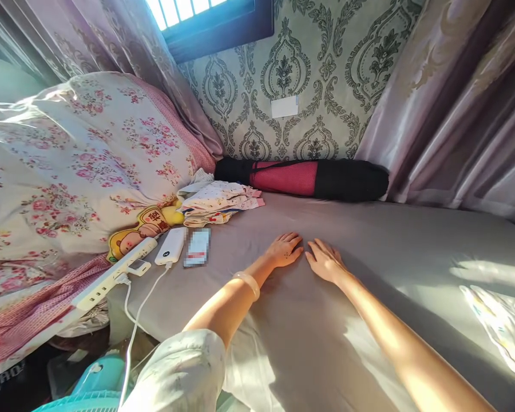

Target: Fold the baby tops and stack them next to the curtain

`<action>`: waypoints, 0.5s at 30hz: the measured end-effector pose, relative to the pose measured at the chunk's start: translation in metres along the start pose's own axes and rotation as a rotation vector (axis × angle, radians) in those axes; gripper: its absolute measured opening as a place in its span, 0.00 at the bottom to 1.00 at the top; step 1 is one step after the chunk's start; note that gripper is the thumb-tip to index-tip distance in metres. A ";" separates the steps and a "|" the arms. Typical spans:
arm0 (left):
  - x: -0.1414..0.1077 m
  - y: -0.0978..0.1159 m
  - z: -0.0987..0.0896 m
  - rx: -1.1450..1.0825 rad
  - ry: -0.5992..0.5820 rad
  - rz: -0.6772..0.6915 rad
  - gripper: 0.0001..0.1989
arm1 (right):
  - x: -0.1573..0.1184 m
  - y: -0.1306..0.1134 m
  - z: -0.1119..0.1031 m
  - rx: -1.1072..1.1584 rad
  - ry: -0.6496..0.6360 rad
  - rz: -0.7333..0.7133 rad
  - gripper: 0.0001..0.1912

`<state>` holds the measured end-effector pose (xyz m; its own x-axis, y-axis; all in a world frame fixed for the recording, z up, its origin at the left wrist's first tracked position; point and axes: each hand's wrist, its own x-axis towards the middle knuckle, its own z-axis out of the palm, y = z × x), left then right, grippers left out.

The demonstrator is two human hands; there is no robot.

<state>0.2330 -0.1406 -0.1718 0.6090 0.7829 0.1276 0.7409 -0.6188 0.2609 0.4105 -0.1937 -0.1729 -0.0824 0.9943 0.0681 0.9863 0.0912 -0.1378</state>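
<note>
My left hand (285, 250) lies flat, palm down, on the grey bed sheet (249, 297), its fingers stretched out and holding nothing. Close beside it, my right hand (325, 260) also rests palm down on the sheet, fingers extended and a little apart. A narrow gap separates the two hands. A pale bangle (248, 284) circles my left wrist. Left of my hands lie a phone (197, 247) with a blurred screen and a white power bank (170, 246) with a cable plugged in. Beyond them sits a heap of folded patterned clothes (221, 201).
A black and red rolled bag (302, 178) lies along the wall. A white power strip (115, 274) and a plush toy (139, 232) sit by a floral quilt (81, 160). Down at left is a turquoise fan (96, 380). White patterned cloth (504, 326) lies far right.
</note>
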 end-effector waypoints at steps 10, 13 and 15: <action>0.004 -0.050 -0.033 -0.254 -0.049 -0.044 0.16 | -0.012 -0.006 0.007 -0.040 0.066 -0.062 0.29; -0.002 -0.087 -0.070 -0.199 0.228 -0.441 0.11 | -0.012 -0.008 0.007 -0.040 0.082 -0.057 0.29; -0.011 -0.113 -0.099 -0.151 0.328 -0.555 0.13 | -0.012 -0.009 0.007 -0.039 0.093 -0.050 0.28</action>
<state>0.1140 -0.0728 -0.1080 0.0125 0.9766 0.2145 0.8574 -0.1208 0.5002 0.4019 -0.2066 -0.1797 -0.1200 0.9789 0.1655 0.9862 0.1367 -0.0930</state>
